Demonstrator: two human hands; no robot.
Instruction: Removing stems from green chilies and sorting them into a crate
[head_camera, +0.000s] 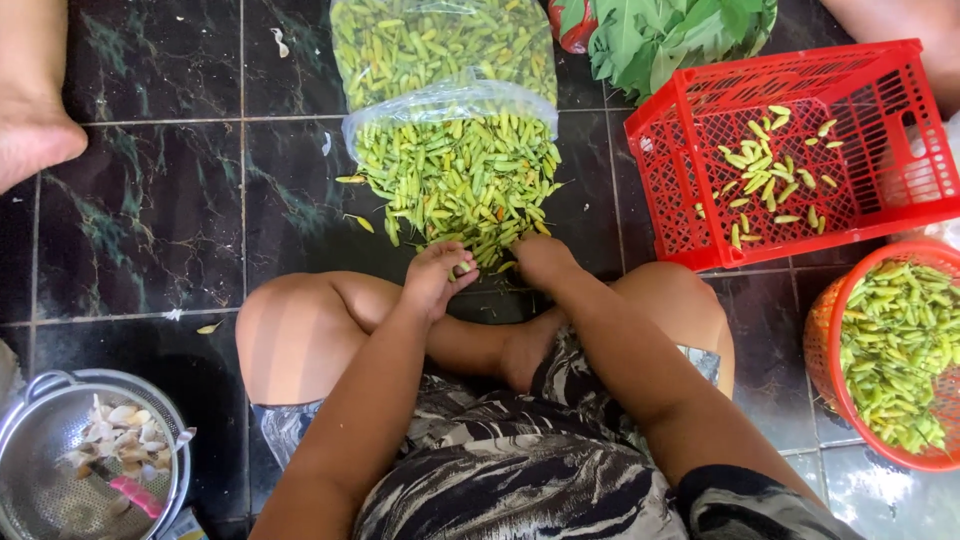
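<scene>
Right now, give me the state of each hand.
Left hand: fingers curled on a green chili at the pile's edge.
Right hand: closed in the chili pile; contents hidden.

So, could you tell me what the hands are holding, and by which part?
The left hand pinches one green chili at the pile's near edge; which end cannot be told. The right hand rests there, grip unclear.

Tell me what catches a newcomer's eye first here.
The heap of green-yellow chillies spilling from a clear plastic bag onto the dark tiled floor, top centre. The left hand and right hand pick at its near edge. At right sits a bright red crate holding a few chillies.
</scene>
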